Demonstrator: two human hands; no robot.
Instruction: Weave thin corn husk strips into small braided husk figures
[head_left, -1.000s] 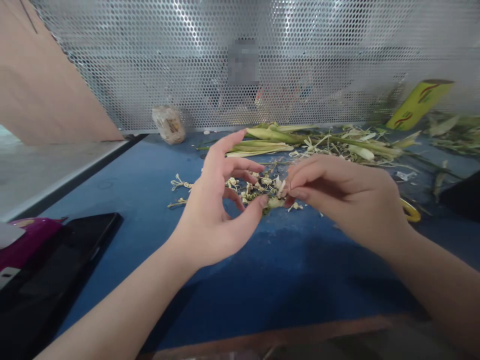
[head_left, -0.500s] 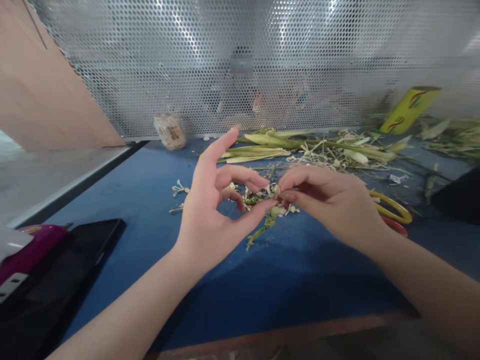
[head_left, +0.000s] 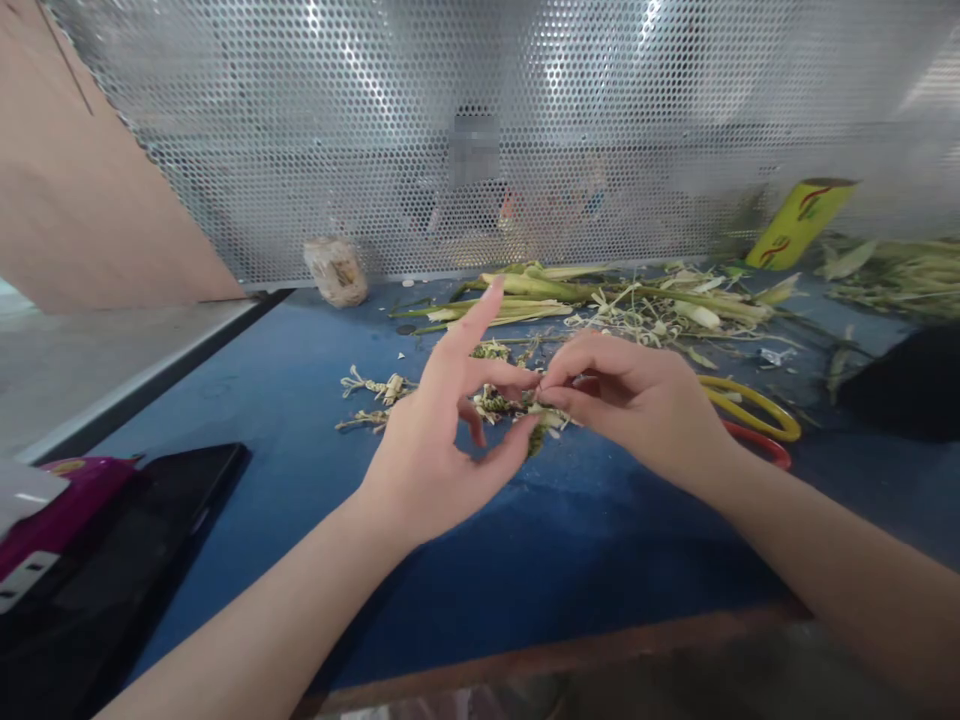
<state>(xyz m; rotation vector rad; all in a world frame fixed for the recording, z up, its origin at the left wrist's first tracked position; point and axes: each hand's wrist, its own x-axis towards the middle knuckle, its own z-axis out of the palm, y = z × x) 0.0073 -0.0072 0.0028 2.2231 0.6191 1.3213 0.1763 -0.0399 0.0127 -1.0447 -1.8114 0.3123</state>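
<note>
My left hand (head_left: 431, 450) pinches a small woven leaf piece (head_left: 535, 440), green and pale, between thumb and fingers, its index finger raised. At the upper end of that piece, the thumb and fingertips of my right hand (head_left: 645, 405) are pressed together; the exact bit they grip is tiny and partly hidden. Behind and beside my left hand lie several small braided leaf figures (head_left: 382, 388) on the blue table (head_left: 285, 540). Just beyond my right wrist are a yellow handle loop (head_left: 772, 405) and a red one (head_left: 769, 447), which look like scissors; no blades show.
Long green leaves (head_left: 517, 305) and shredded strips (head_left: 645, 320) lie along the perforated metal panel (head_left: 420, 130). A wrapped roll (head_left: 335, 270) stands back left, a yellow tube (head_left: 802, 225) back right. On the left is a black phone-like slab (head_left: 187, 500); a dark object (head_left: 907, 385) sits right.
My left index finger has swung to the right and my hands have drawn closer together. The woven piece has turned, with less of its lower end showing. The camera view has shifted slightly.
</note>
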